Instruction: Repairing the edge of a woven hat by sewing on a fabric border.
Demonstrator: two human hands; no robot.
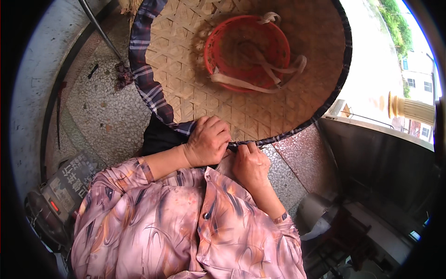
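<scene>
A wide woven bamboo hat (179, 69) lies with its inside facing up. Plaid dark cloth (144, 76) binds its rim, hanging broad and loose on the left and drawn narrow on the right. A red plastic ring-shaped inner band (218, 32) sits in its middle, with a pale strap (244, 85) trailing from it. My left hand (209, 139) grips the near rim and its cloth, fingers curled over the edge. Just right of it, my right hand (252, 162) pinches the cloth edge from below. Whether a small tool is between those fingertips is hidden.
Speckled stone floor (104, 107) spreads around the hat. A metal rod (100, 30) leans at the upper left, and a dark appliance-like object (49, 211) stands at the lower left. On the right are a dark panel (381, 153) and a rounded pale metal object (313, 209).
</scene>
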